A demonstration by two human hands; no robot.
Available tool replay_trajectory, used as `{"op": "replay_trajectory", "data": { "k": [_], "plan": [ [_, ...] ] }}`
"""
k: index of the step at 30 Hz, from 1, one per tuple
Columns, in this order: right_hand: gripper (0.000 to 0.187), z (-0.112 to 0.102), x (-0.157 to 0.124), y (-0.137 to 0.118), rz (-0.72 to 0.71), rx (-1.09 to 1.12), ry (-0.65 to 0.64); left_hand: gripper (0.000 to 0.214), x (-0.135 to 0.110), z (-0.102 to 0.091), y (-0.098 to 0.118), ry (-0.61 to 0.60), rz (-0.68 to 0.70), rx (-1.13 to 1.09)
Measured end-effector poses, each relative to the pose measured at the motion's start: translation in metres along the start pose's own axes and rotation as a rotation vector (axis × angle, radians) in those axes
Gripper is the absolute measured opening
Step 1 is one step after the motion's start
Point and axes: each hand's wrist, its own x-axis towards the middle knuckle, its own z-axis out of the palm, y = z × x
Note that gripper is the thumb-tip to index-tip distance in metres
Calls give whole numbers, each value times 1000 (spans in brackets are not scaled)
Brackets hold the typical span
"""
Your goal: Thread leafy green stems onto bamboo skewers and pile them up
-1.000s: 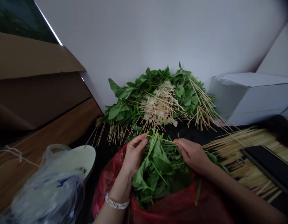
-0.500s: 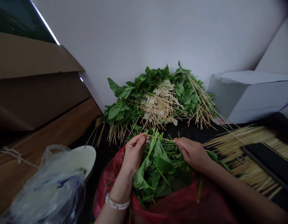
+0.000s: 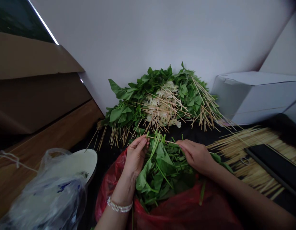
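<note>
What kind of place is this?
Maybe a corner for getting food ready, at home or in a small shop; I can't tell which. See the skewered greens by the wall, the red bag of leaves and many bare sticks.

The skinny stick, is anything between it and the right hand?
Nothing visible: the right hand holds one end of the skinny stick. Green stems cross it farther along, toward the left hand.

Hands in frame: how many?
2. The left hand is at the left end of a thin stick; the right hand grips it farther right, both by the greens in a red bag. No other hand shows.
</note>
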Motion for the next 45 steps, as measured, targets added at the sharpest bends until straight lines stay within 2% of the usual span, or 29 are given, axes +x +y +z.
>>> {"op": "replay_trajectory", "data": {
  "k": [20,27,30,32,35,38,41,45],
  "plan": [
    [30,0,1,-1,-38,-48,16,32,-2,1,-2,11,-33,56],
    [31,0,1,-3,-60,-29,22,22,-3,-1,-7,-80,-26,152],
    [27,-2,4,-3,-50,10,72,23,-2,-3,-8,-90,-22,157],
    [23,-7,8,-2,11,55,159,28,1,-5,-8,-87,-28,152],
    [19,-16,14,0,220,155,325,33,4,-7,-9,-71,-7,178],
    [19,-24,18,2,388,210,449,29,1,-6,-9,-94,50,331],
    [20,-27,20,4,441,225,509,23,-5,0,-9,-150,46,486],
    [22,-26,21,4,471,281,513,19,-10,6,-9,-209,104,658]
  ]
}}
